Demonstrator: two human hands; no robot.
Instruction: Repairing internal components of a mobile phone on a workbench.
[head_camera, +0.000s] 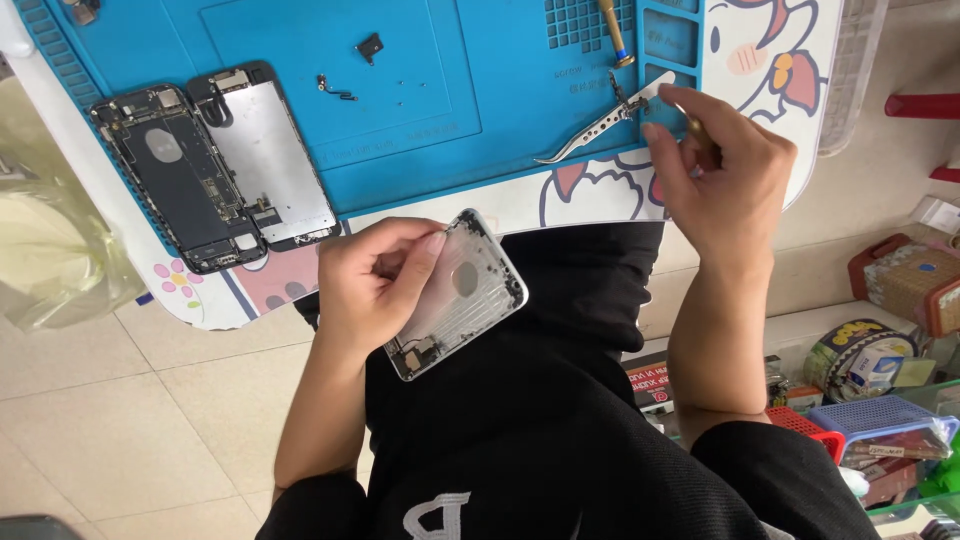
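in the head view the left hand (375, 285) pinched a silver phone shell (462, 292) over the lap; thin, stiff, light, likely slippery, best held by its edges. the right hand (722, 175) fingers closed on tweezers (600, 125) at the blue mat (420, 100).

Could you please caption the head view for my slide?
Left hand holds a silver phone housing; right hand reaches curved tweezers on blue mat.
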